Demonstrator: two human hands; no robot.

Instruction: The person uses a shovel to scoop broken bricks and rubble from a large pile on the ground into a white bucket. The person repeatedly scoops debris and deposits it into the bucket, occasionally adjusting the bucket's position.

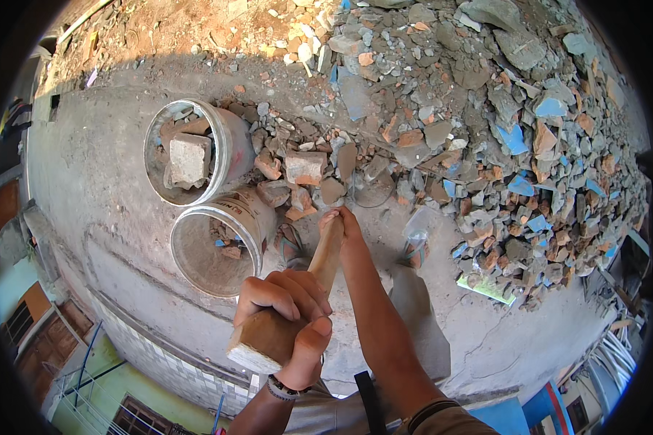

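Note:
Both my hands grip a thick wooden tool handle (326, 259) that slants away from me. Its blunt near end sticks out beside my left hand (292, 308), whose fingers wrap round it. My right hand (347, 223) is closed round the handle farther along. The tool's working end is hidden or cannot be made out past that hand. To the left, a white bucket (228, 156) lies tilted, holding rubble and a large pale chunk (190, 159). A second bucket (257, 217), nearer me, has a few broken pieces inside. Brick chunks (306, 167) lie just beyond my hands.
A large heap of broken concrete, brick and blue-painted pieces (515, 181) spreads across the right and far side. My sandalled feet (290, 243) stand on grey concrete ground (101, 188). A tiled edge (159, 348) and a green wall (101, 402) lie at lower left.

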